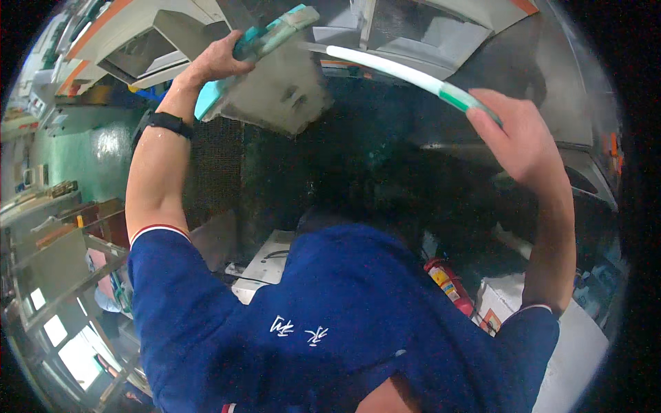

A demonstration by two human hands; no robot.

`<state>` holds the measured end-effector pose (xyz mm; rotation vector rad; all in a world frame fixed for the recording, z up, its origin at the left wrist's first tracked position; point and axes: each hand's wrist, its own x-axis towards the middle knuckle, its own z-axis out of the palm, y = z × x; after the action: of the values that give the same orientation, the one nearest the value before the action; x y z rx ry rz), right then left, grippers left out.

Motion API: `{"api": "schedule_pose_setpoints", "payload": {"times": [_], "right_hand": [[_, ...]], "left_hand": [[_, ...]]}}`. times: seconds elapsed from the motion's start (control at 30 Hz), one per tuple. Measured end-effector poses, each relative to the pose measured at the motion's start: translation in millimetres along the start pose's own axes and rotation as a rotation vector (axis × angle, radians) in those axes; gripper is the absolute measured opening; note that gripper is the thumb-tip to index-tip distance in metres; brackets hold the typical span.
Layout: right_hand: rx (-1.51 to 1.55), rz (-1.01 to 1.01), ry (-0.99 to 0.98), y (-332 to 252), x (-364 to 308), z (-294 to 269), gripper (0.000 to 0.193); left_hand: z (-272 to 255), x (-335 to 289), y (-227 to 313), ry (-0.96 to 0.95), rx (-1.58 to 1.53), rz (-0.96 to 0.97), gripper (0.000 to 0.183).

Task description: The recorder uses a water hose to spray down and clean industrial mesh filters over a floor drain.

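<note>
My left hand, at the upper left, is closed around a long teal-and-beige block-like piece whose kind I cannot make out. Below that hand, a light-blue edge shows beside a pale, stained slab with dark spots. At the upper right, my right hand grips a long, curved-looking white-and-green handle. Its thin, greyish far end points toward the piece in my left hand, and a small gap seems to separate them. The fingertips of my right hand are partly hidden.
Pale machine housings with orange trim stand ahead. A red fire extinguisher is low on the right, beside a white box. Shelving with assorted items lines the left side. Dark mesh matting lies below my left arm.
</note>
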<state>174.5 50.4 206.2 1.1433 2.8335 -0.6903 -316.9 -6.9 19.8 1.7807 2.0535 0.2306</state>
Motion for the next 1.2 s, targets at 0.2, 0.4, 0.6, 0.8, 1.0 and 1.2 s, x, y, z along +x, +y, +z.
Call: {"api": "schedule_pose_setpoints", "payload": {"times": [0.2, 0.4, 0.6, 0.8, 1.0, 1.2], "right_hand": [[-0.139, -0.060, 0.075, -13.9, 49.2, 4.8, 0.034], [-0.266, 0.034, 0.003, -9.3, 87.0, 15.1, 0.036], [-0.282, 0.011, 0.024, 10.4, 100.8, 15.0, 0.038], [-0.240, -0.099, 0.090, 11.4, 103.3, 11.6, 0.038], [-0.303, -0.045, 0.073, 10.3, 98.6, 11.3, 0.036], [-0.305, -0.032, 0.058, 17.3, 111.3, 29.4, 0.035]], "left_hand": [[-8.7, 28.7, -20.9, 0.089, 0.033, 0.066, 0.083], [-20.9, 39.8, -10.8, 0.051, 0.039, 0.090, 0.083], [-37.1, 37.8, 15.9, -0.115, 0.129, -0.116, 0.103], [-48.1, 30.6, 33.4, -0.138, 0.062, -0.122, 0.102], [-45.4, 33.3, 28.1, -0.127, 0.052, -0.137, 0.101], [-38.2, 32.1, 15.5, -0.093, 0.040, -0.084, 0.103]]}}
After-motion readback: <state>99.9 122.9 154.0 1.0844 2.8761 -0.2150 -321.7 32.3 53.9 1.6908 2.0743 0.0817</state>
